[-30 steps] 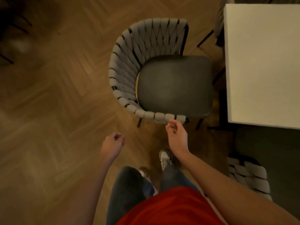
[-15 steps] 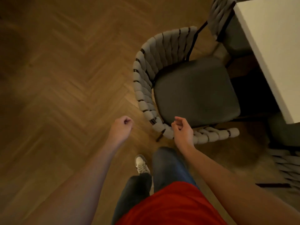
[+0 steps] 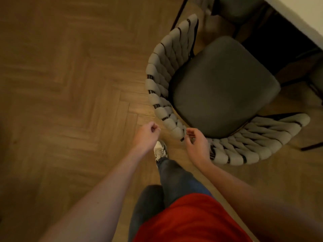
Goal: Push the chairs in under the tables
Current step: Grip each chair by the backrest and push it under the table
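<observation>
While the grey woven-strap chair with the dark cushion [image 3: 222,88] sits angled just off the white surface [image 3: 300,16], the right hand [image 3: 196,145], curled loosely at its backrest, is nearer; the left hand [image 3: 147,133] is fisted, empty.

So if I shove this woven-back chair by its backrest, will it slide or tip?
The woven-back chair will probably slide: its thin legs stand on smooth wood floor. Its wide seat suggests little tipping. The strap backrest may give slightly under the right hand.
</observation>
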`<state>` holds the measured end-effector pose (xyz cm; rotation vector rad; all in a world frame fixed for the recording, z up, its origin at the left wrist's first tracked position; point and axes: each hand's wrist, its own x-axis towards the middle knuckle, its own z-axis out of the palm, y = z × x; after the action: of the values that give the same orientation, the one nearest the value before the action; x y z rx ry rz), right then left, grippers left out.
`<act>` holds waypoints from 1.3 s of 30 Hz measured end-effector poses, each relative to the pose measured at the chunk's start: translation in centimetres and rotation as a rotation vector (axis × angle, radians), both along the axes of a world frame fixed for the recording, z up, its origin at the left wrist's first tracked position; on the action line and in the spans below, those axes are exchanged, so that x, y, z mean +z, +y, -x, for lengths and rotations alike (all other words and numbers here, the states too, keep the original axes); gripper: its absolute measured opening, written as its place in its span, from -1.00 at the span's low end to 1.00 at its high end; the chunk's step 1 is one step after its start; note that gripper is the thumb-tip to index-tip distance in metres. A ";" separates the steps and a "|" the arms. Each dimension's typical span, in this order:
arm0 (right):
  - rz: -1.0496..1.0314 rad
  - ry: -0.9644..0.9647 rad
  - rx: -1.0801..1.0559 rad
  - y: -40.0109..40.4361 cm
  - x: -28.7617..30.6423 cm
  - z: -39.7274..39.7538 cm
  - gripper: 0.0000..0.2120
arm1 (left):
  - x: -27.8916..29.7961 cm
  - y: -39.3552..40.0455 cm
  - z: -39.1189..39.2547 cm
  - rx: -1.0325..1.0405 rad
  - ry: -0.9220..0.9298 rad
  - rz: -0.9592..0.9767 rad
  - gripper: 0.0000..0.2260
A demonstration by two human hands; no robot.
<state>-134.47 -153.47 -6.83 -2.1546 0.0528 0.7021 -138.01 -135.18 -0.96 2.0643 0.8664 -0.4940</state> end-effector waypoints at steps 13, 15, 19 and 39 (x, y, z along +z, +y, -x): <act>0.286 -0.109 -0.221 4.8 0.7 1.3 -0.77 | -2.8 6.7 -8.8 -1.120 -0.413 -0.306 -0.86; 0.364 -0.153 -0.246 4.9 0.8 2.4 -0.76 | -3.7 6.9 -10.1 -1.325 -0.438 -0.299 -0.80; 0.536 -0.206 -0.128 6.0 0.4 3.9 -0.58 | -4.9 7.4 -11.8 -1.657 -0.358 -0.338 -0.57; 0.534 -0.279 -0.339 8.7 -1.2 3.7 -0.47 | -5.9 10.0 -11.9 -1.511 -0.477 -0.326 -0.58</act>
<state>-138.15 -144.74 -8.03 -2.6391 0.4933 0.1944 -126.13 -125.14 -6.83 2.6551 -1.1075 -0.5560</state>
